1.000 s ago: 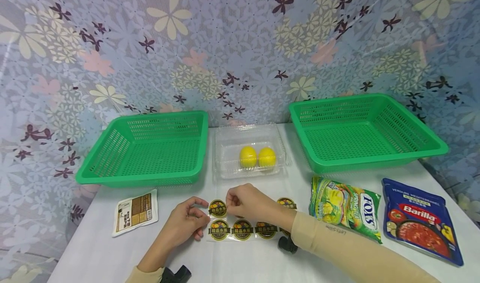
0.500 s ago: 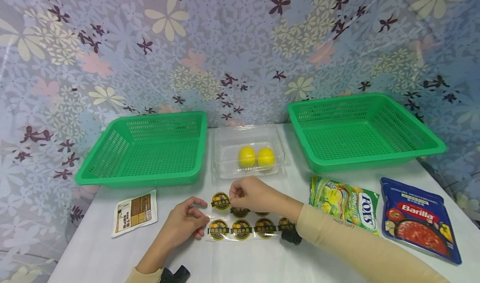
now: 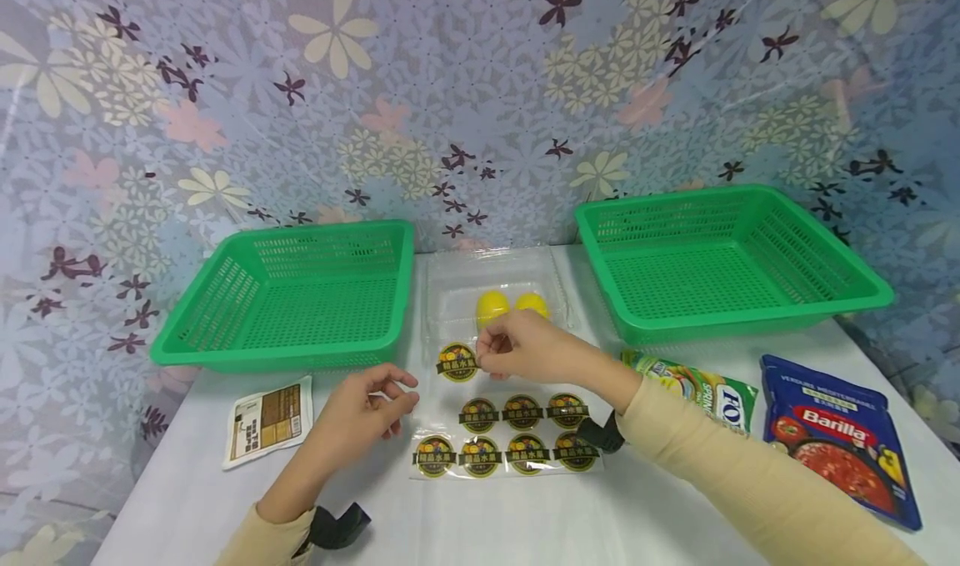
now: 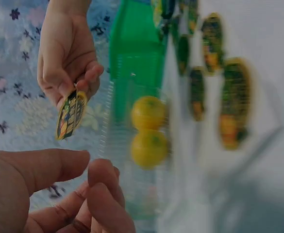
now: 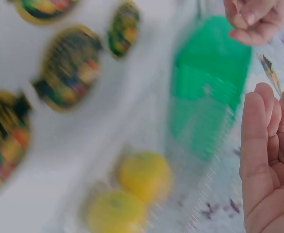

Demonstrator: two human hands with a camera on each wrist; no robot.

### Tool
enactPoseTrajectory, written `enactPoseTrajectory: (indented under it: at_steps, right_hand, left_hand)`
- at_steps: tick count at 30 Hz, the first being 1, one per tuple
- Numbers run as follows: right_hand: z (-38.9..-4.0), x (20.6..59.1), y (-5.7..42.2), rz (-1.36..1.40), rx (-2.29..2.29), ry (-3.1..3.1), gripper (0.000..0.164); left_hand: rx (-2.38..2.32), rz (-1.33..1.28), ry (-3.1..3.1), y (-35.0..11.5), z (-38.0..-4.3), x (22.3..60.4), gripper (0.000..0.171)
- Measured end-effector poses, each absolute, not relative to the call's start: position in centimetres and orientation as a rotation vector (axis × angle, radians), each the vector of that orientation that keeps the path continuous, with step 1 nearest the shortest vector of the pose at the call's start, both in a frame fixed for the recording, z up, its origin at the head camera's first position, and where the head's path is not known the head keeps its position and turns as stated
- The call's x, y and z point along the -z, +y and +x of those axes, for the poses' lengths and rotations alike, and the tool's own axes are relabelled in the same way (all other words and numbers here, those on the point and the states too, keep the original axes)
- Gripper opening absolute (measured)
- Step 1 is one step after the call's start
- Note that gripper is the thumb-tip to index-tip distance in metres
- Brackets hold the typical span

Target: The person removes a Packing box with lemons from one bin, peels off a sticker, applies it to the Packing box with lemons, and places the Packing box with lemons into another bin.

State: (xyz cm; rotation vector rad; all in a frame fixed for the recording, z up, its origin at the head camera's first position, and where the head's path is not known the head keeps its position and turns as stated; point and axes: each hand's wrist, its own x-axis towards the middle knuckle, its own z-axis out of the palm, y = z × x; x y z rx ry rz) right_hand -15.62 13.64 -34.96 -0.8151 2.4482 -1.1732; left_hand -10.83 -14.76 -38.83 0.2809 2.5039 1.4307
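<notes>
Between thumb and fingertips, my right hand [image 3: 534, 351] pinches a round black-and-gold sticker [image 3: 457, 363] with fruit pictures and Chinese lettering. The sticker is up off its sheet, and in the left wrist view the held sticker [image 4: 72, 114] is seen tilted. My left hand [image 3: 360, 416] hovers left of the sticker sheet [image 3: 433, 418], fingers loosely bent around nothing. Two rows of stickers lie on the sheet, with a bare spot at the far left of the back row. Behind the right hand stands a clear plastic clamshell box [image 3: 452, 303] with two yellow fruits [image 3: 492, 308], partly covered by that hand.
Green baskets stand at back left [image 3: 281, 358] and back right [image 3: 735, 324]. A small white-and-brown packet [image 3: 268, 424] lies left of the left hand. On the right are a green Fox's bag [image 3: 731, 403], partly under the right forearm, and a blue Barilla pouch [image 3: 840, 441].
The right hand has peeled the back row's leftmost sticker away and carried it up toward the clear box. The left hand has lifted slightly away from the sheet.
</notes>
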Motion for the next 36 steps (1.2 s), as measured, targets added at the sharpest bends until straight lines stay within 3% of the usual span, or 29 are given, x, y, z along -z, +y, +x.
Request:
enactPoseTrajectory:
  at_steps: [6, 12, 36]
  right_hand:
    - [-16.6, 32.3, 15.2, -0.778, 1.225, 2.465, 0.006]
    - [-17.4, 31.7, 16.5, -0.741, 1.27, 2.446, 0.008]
    - [-22.6, 31.3, 19.1, -0.575, 1.215, 2.574, 0.02]
  left_hand:
    - [-1.439, 0.421, 2.579, -13.2, -12.7, 35.8, 0.014]
    - [-1.458, 0.476, 2.613, -11.1, -14.6, 33.5, 0.016]
    - [-1.488, 0.409, 2.593, -5.7, -21.9, 32.5, 0.016]
